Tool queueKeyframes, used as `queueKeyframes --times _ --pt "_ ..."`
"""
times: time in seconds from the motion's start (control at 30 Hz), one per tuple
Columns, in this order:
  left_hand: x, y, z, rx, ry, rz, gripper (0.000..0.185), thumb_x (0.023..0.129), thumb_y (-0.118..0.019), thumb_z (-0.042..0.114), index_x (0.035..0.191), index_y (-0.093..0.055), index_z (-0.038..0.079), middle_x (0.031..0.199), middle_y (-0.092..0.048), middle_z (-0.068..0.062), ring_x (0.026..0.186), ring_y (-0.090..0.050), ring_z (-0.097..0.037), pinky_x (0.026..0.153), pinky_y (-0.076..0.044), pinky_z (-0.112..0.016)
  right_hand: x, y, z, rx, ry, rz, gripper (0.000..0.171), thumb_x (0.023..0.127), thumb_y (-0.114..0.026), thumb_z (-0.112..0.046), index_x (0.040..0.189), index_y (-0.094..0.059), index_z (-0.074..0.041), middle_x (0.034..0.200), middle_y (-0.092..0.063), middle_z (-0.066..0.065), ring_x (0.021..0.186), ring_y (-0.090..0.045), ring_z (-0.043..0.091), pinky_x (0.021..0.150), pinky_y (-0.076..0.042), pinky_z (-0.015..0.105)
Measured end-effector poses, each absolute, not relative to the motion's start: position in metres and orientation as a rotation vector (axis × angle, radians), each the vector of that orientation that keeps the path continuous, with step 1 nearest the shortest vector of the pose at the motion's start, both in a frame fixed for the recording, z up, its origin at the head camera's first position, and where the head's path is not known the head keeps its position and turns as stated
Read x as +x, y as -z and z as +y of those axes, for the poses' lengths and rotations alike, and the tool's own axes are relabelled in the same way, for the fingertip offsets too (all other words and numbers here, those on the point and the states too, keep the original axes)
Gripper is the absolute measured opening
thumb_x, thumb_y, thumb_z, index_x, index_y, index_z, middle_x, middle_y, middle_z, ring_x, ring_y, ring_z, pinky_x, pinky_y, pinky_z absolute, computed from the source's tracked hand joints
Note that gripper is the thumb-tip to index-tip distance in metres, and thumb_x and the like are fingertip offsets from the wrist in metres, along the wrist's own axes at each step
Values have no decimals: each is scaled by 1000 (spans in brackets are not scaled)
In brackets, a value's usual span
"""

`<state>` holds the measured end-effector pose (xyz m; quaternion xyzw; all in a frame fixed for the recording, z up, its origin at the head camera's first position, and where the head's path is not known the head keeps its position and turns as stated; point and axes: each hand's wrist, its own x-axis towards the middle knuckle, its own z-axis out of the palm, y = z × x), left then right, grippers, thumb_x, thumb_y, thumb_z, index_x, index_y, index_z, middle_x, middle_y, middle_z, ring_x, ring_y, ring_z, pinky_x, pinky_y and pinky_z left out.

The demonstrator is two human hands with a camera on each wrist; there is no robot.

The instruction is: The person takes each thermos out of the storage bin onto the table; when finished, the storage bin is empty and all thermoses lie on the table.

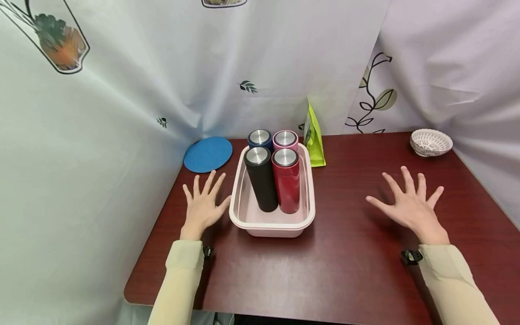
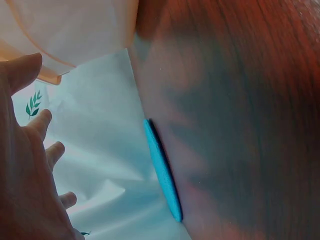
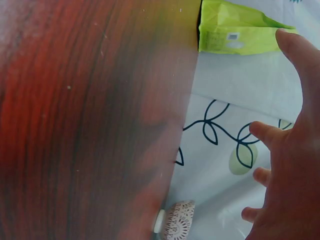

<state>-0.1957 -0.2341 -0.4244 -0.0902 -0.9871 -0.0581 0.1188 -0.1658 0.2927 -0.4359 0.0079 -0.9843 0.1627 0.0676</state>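
Note:
A pink plastic tub [image 1: 243,216] stands on the dark red table [image 1: 345,271] and holds four upright flasks with steel lids: a black one [image 1: 262,185], a red one [image 1: 287,186], a blue one [image 1: 260,138] and a pink one [image 1: 285,139] behind them. My left hand [image 1: 201,204] lies flat with fingers spread just left of the tub, thumb near its rim. My right hand [image 1: 408,203] is spread flat over the table well to the tub's right. Neither hand holds anything.
A round blue mat [image 1: 207,154] lies at the back left, also seen edge-on as the blue mat [image 2: 162,170]. A green pouch [image 1: 314,137] stands behind the tub. A patterned bowl [image 1: 430,142] sits at the back right. Printed curtains surround the table.

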Motion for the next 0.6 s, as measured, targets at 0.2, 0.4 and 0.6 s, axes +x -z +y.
queueKeyframes --times 0.2,0.4,0.6 --pt "-191 423 -236 -230 328 -2890 61 90 -31 59 144 -17 34 150 -14 2 135 7 -34 99 6 -65 -168 432 290 45 -542 -2901 86 75 -54 -66 144 -24 -24 149 4 17 129 17 46 80 31 63" --pt "-175 404 -233 -128 1125 -2844 58 91 -40 53 135 -44 16 133 -46 -5 126 -37 -24 101 -28 -49 -170 427 285 115 -730 -2689 82 72 -68 -51 134 -39 -7 140 -22 25 128 -14 45 99 -11 62" --pt "-166 395 -221 -160 1851 -2727 60 85 -58 44 129 -48 4 127 -52 -10 107 -56 -21 90 -44 -38 -165 420 280 146 -825 -2559 77 72 -72 -39 132 -41 -1 133 -36 25 119 -30 46 100 -20 54"
